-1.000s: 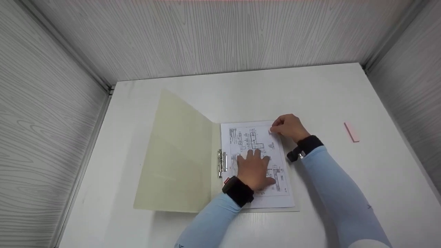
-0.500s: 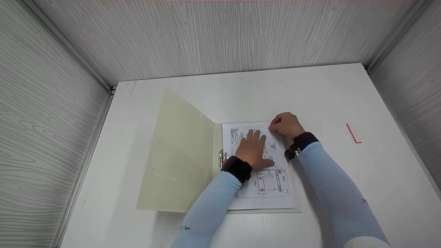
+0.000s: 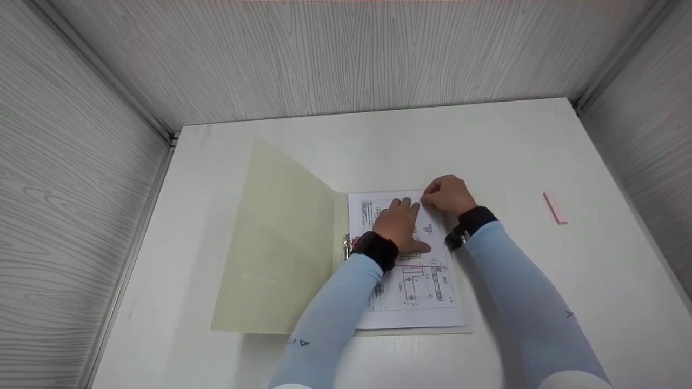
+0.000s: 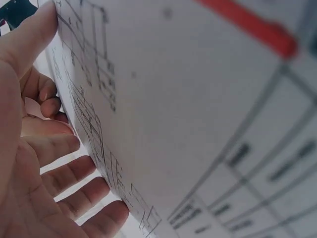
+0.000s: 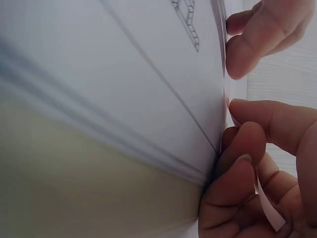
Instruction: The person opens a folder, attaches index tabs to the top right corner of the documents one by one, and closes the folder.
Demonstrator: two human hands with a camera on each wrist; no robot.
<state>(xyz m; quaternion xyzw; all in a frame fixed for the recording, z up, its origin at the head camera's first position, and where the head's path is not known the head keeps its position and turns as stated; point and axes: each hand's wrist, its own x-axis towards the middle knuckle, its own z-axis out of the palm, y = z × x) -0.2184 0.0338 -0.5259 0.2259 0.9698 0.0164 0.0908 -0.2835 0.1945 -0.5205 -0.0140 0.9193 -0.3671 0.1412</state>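
Observation:
A stack of printed drawing sheets (image 3: pixel 427 281) lies in an open pale-yellow folder (image 3: pixel 286 243), beside its metal clip (image 3: pixel 346 246). My left hand (image 3: pixel 397 224) rests on the upper part of the top sheet, fingers extended. Near the sheet's top right corner, my right hand (image 3: pixel 448 195) pinches a thin pale-pink sticky note strip (image 5: pixel 270 210). Part of the strip is hidden by the fingers. Seen from the right wrist, the left fingertips (image 5: pixel 242 57) touch the paper just beside the right hand's fingers.
A pink sticky note pad (image 3: pixel 555 208) lies on the white table (image 3: pixel 503 151) to the right. The folder's cover stands raised at an angle on the left. Grey wood-grain panels (image 3: pixel 346 59) border the table at the back and sides.
My left hand has slid up the sheet, away from me, and is now close to the right hand. The right hand stays at the top right corner, barely shifted.

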